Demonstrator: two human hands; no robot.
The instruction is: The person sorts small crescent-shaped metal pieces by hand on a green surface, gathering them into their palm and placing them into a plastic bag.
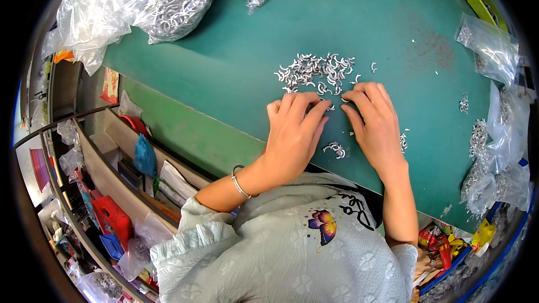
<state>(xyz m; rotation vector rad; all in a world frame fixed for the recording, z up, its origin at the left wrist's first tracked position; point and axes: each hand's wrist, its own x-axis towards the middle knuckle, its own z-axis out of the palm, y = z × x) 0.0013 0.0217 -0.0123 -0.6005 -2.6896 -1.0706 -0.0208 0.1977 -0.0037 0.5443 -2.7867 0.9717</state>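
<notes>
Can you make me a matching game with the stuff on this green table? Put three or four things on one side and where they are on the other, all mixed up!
Things:
1. pile of small silver metal pieces
2. big clear bag of metal rings
3. silver bangle
4. butterfly picture

Places:
A. on the pale shirt
B. far left corner of the table
C. on the left wrist
D. just beyond the fingertips

Pairs: 1-D, 2-B, 3-C, 4-A

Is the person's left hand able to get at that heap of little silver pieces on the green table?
Probably yes. The left hand lies flat with its fingertips at the near edge of the heap of silver pieces, and only bare green table lies between.
</notes>
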